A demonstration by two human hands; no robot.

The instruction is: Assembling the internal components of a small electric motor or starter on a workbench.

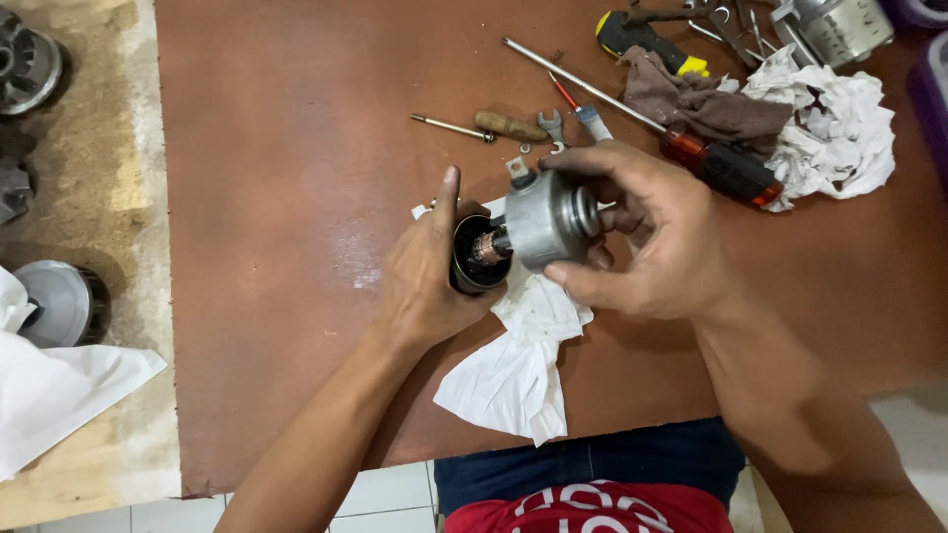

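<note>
Over a reddish-brown tabletop (296,148), seen from above, two bare hands meet around a small motor part. The left hand (427,281) curls around a black ring-shaped housing (472,271), thumb raised along its far edge, with a copper-coloured commutator (488,248) showing at its mouth. The right hand (652,237) grips a grey metal cylindrical casing (549,219), fingers over the top and thumb beneath. Both pieces share one long axis, running left to right between the hands, so the casing lies just right of the housing, with the commutator bridging them. Each hand is closed on its own piece; neither is spread. Under them lies a crumpled white paper tissue (513,375). Farther back rest a long screwdriver with a dark red handle (726,168), a wooden-handled tool (509,125), a brown rag (701,99) and a white crumpled cloth (839,128).
</note>
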